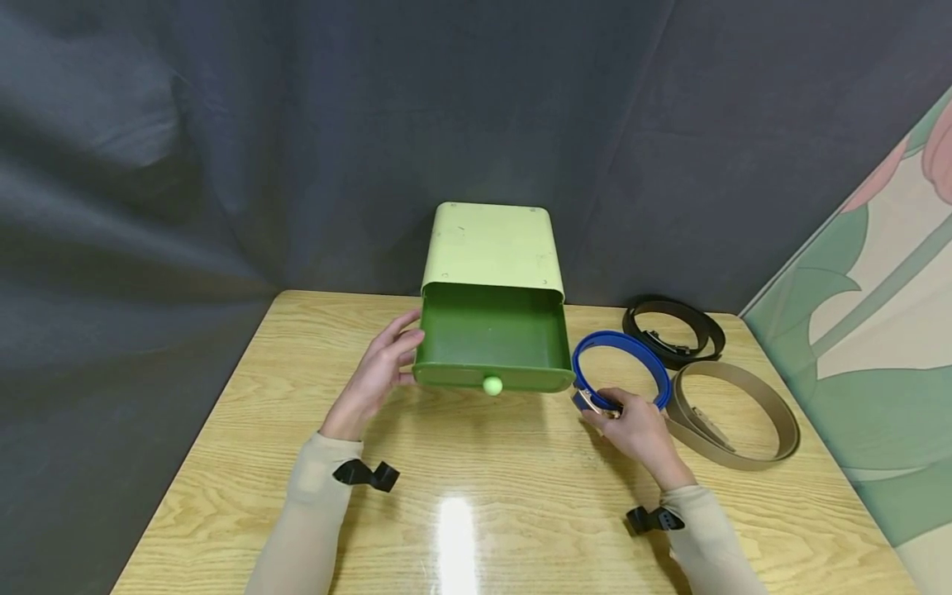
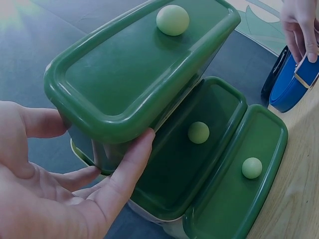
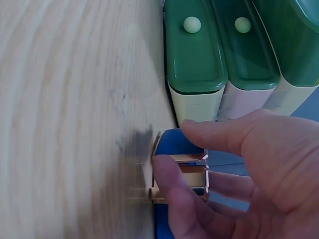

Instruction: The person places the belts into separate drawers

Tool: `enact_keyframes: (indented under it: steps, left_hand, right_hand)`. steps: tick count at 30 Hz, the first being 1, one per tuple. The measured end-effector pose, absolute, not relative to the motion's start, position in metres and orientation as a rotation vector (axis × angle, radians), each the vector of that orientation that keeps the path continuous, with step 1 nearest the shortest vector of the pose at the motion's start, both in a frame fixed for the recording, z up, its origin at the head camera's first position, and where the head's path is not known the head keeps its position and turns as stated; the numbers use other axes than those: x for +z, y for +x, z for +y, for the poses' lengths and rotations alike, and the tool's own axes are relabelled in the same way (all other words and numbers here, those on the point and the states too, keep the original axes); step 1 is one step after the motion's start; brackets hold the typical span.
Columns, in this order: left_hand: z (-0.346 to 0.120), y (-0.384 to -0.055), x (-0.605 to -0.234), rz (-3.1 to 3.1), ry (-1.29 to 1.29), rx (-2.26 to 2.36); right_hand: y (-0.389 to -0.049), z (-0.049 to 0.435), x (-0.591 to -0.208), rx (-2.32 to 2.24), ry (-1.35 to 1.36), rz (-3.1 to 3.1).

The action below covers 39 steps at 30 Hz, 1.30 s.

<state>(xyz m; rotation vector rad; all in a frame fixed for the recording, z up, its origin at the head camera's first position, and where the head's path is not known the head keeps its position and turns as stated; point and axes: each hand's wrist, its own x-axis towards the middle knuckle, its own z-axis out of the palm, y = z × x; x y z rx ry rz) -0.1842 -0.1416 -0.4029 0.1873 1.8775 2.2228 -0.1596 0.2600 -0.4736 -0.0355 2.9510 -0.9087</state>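
A small drawer cabinet (image 1: 491,241) stands on the table with its green top drawer (image 1: 491,326) pulled out. Nothing is visible inside that drawer. My left hand (image 1: 378,368) is at the drawer's left side, fingers fairly straight and touching near its front corner; the left wrist view shows a fingertip against the edge of the drawer front (image 2: 119,84). With my right hand (image 1: 635,426) I pinch the gold-coloured buckle (image 3: 192,177) of a coiled blue belt (image 1: 623,337). That belt rests on the table, just right of the drawer.
A coiled black belt (image 1: 710,321) lies at the back right, and a coiled tan belt (image 1: 781,413) in front of it. Two lower drawers with round knobs, one being this middle drawer (image 2: 219,107), are closed. Behind the table (image 1: 297,330) hangs a dark curtain (image 1: 357,149).
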Motion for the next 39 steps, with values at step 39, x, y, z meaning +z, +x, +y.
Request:
enact_keyframes:
  steps: [39]
  left_hand:
    - [-0.143, -0.187, -0.404, 1.906, 0.191, 2.191]
  right_hand:
    - [-0.167, 0.260, -0.488, -0.898, -0.058, 3.034]
